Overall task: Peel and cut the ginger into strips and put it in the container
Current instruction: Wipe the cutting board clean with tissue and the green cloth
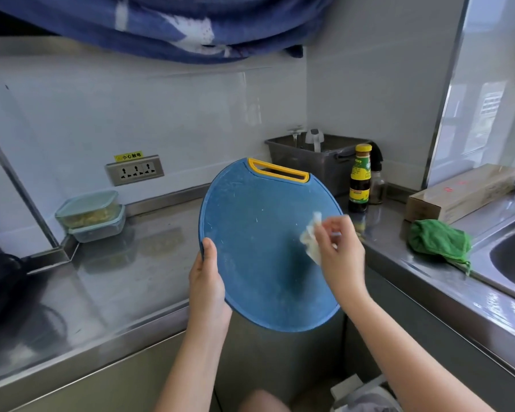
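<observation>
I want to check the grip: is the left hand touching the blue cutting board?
Touching. The head view shows the left hand gripping the cutting board's left edge, thumb on its face.

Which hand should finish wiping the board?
Right. The right hand already pinches the white tissue against the blue cutting board, while the left hand grips the board's edge, holding it tilted up.

steel counter point(125, 281) | two stacked containers point(91, 215) | sauce bottle point(360, 176) | green cloth point(437, 240) | cardboard box point(458, 193)

left hand point(207, 281) clasping, right hand point(341, 251) pinching
</observation>
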